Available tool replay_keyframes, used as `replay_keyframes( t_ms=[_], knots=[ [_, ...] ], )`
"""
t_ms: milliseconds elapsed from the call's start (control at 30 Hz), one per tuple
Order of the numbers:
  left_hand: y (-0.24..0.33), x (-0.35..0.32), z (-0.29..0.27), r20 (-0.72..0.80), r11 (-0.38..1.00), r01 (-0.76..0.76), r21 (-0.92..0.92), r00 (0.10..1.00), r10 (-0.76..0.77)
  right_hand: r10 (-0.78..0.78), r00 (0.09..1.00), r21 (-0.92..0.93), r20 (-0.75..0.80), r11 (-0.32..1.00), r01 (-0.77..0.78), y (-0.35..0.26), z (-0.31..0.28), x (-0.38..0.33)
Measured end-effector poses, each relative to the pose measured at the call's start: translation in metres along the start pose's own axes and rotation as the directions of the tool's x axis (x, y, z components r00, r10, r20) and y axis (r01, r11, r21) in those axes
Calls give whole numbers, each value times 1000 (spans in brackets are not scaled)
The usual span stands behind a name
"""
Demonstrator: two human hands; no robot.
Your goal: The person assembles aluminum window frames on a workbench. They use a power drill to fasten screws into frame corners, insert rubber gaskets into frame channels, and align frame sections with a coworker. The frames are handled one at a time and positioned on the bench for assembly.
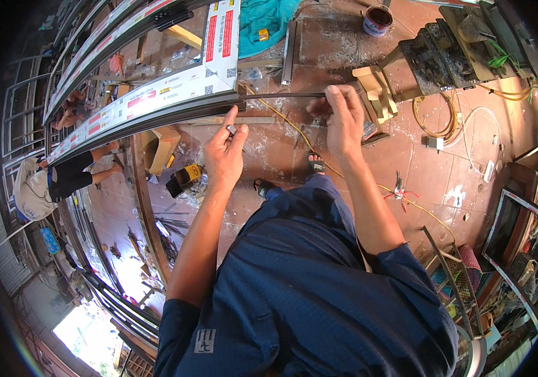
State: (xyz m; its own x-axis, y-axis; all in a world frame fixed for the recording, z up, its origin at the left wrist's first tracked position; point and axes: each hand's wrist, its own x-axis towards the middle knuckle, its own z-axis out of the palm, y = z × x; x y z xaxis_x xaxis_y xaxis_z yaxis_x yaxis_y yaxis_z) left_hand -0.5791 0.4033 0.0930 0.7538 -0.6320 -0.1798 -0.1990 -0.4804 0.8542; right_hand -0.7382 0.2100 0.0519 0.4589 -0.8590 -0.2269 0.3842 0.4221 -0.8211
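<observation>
A long dark aluminium frame profile (124, 113) wrapped in white and red protective film runs from the left to the middle. A thin dark strip (284, 95) sticks out of its end toward the right. My right hand (342, 122) grips the free end of that strip. My left hand (226, 151) is just below the profile's end and pinches a small metal piece (232, 129) between thumb and forefinger.
A paint can (377, 20), a cut-off machine (445, 53) and yellow cables (435, 119) lie on the tiled floor ahead. A yellow power drill (184, 178) and red-handled pliers (399, 188) lie near my feet. Another person (55, 179) crouches at left by more frames.
</observation>
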Motion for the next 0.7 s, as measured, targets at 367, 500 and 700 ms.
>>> replay_keyframes(
  t_ms=[367, 500, 700],
  knots=[
    [6, -6, 2, 1, 999, -7, -47, 1000, 7, -55, 994, -181, 95, 981, 72, 8, 29, 1],
    [1, -6, 1, 21, 999, -10, -33, 1000, 10, 66, 963, -429, 261, 902, 54, 25, 53, -4],
    [0, -8, -5, 44, 998, -12, 69, 999, 9, -8, 946, -543, 325, 817, 194, 32, 78, -22]
  ],
)
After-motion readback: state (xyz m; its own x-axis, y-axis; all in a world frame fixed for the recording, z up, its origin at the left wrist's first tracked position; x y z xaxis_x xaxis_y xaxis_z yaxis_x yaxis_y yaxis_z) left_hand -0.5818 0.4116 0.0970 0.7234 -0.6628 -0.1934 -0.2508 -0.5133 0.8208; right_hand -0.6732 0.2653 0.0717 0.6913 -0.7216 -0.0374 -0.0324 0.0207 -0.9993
